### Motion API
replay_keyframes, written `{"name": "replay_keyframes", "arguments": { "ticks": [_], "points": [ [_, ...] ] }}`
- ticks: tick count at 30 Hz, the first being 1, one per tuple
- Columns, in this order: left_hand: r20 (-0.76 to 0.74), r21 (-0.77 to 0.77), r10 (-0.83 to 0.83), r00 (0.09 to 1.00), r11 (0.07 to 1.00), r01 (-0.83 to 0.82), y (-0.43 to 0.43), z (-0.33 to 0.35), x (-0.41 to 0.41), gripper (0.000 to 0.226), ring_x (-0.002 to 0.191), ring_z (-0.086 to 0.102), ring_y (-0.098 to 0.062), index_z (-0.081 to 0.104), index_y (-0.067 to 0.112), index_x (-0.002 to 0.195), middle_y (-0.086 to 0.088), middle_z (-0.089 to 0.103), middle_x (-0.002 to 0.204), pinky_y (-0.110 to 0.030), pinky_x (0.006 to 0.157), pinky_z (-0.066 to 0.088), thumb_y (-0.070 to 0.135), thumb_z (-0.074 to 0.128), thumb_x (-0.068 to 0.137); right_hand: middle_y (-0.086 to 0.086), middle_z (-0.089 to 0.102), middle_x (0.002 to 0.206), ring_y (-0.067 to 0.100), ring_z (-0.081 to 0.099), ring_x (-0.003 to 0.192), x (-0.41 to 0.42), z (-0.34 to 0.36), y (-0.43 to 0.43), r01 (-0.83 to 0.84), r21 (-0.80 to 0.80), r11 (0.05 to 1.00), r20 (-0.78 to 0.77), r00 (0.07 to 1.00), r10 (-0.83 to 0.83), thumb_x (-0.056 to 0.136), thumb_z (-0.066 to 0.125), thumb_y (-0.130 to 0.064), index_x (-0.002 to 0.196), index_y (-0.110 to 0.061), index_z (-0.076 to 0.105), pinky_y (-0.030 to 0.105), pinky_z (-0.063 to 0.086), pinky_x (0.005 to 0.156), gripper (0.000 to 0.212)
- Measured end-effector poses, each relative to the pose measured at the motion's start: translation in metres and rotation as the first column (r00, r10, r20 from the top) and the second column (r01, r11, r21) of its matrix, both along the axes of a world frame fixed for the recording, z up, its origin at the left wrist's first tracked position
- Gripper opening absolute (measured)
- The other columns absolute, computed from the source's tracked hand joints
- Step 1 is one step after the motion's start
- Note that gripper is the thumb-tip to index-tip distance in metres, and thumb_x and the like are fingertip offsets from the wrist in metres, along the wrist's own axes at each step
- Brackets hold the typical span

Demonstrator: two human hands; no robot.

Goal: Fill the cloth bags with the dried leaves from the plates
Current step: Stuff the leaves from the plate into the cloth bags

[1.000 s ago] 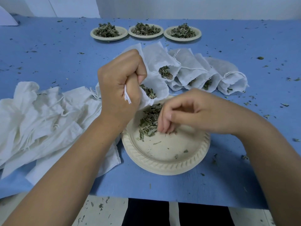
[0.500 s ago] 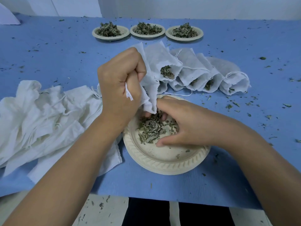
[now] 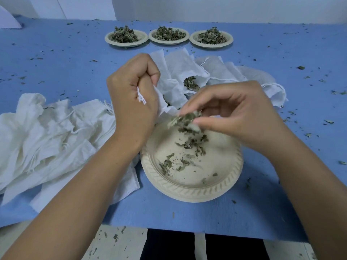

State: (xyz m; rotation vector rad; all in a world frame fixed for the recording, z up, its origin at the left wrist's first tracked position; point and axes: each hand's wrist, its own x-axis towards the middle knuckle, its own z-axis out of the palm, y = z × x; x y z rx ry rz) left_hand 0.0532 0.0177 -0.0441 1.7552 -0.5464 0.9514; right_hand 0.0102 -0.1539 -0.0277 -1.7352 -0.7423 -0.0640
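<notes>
Centre frame: soft white cloth bag clenched in left hand; crumbly dried leaves pinched by right hand above round, ridged-rim plate, sparsely littered with flakes.

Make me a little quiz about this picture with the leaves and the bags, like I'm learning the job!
1. True or false: the right hand pinches dried leaves above the near plate.
2. How many full plates stand at the far side of the table?
3. What does the left hand grip? A) a spoon B) a cloth bag C) a cup

Key: 1 true; 2 three; 3 B.
</notes>
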Motion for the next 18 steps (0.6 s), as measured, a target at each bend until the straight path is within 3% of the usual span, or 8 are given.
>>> {"name": "replay_keyframes", "arguments": {
  "ticks": [4, 6, 9, 11, 15, 18],
  "points": [
    [-0.038, 0.05, -0.117, 0.992, 0.992, 0.119, -0.003, -0.001, -0.002, 0.026, 0.043, 0.034, -0.019, 0.043, 0.007, 0.059, 0.006, 0.033, 0.051, -0.027, 0.046, 0.023, -0.014, 0.031, 0.069, 0.007, 0.073, 0.079, 0.026, 0.073, 0.073, 0.002, 0.0, 0.005, 0.048, 0.409, 0.911, -0.16, 0.987, 0.02, 0.065, 0.074, -0.003, 0.081, -0.003, 0.067, 0.033, 0.059, 0.072, 0.018],
    [-0.015, 0.085, -0.147, 0.989, 0.985, 0.148, -0.003, 0.0, -0.004, 0.03, 0.044, 0.035, -0.02, 0.044, 0.01, 0.06, 0.003, 0.034, 0.052, -0.027, 0.046, 0.024, -0.016, 0.031, 0.067, 0.008, 0.073, 0.076, 0.025, 0.072, 0.07, 0.002, -0.004, 0.01, 0.115, 0.468, 0.876, -0.224, 0.975, -0.008, 0.063, 0.074, -0.003, 0.08, -0.003, 0.067, 0.032, 0.059, 0.071, 0.018],
    [0.032, 0.152, -0.207, 0.978, 0.968, 0.2, -0.005, 0.002, -0.004, 0.033, 0.052, 0.033, -0.01, 0.044, 0.015, 0.064, 0.003, 0.037, 0.058, -0.024, 0.052, 0.026, -0.015, 0.032, 0.065, 0.008, 0.074, 0.079, 0.021, 0.072, 0.071, 0.002, -0.012, 0.016, 0.231, 0.398, 0.888, -0.257, 0.957, -0.134, 0.067, 0.074, 0.004, 0.082, -0.002, 0.068, 0.027, 0.058, 0.071, 0.017],
    [0.055, 0.213, -0.259, 0.964, 0.946, 0.242, -0.006, 0.001, -0.004, 0.032, 0.054, 0.033, -0.011, 0.044, 0.015, 0.064, 0.001, 0.037, 0.06, -0.023, 0.054, 0.027, -0.014, 0.033, 0.065, 0.004, 0.075, 0.081, 0.015, 0.071, 0.072, 0.002, -0.015, 0.017, 0.3, 0.309, 0.902, -0.233, 0.944, -0.235, 0.07, 0.076, 0.006, 0.082, -0.007, 0.071, 0.023, 0.057, 0.071, 0.018],
    [0.056, 0.281, -0.303, 0.951, 0.919, 0.276, -0.008, 0.0, -0.004, 0.033, 0.055, 0.032, -0.015, 0.045, 0.008, 0.057, -0.003, 0.036, 0.061, -0.022, 0.054, 0.025, -0.022, 0.034, 0.061, -0.004, 0.074, 0.081, 0.016, 0.068, 0.07, -0.001, -0.021, 0.02, 0.413, 0.055, 0.909, 0.012, 0.91, -0.414, 0.077, 0.073, 0.002, 0.085, -0.01, 0.075, 0.025, 0.057, 0.07, 0.015],
    [0.05, 0.296, -0.291, 0.955, 0.918, 0.264, -0.007, 0.0, -0.005, 0.032, 0.055, 0.031, -0.016, 0.046, 0.007, 0.057, -0.003, 0.036, 0.06, -0.022, 0.054, 0.025, -0.022, 0.033, 0.063, 0.004, 0.072, 0.083, 0.011, 0.062, 0.07, -0.002, -0.018, 0.02, 0.378, -0.152, 0.913, 0.194, 0.917, -0.348, 0.089, 0.061, -0.005, 0.092, -0.006, 0.074, 0.021, 0.05, 0.068, 0.014]
  ]
}}
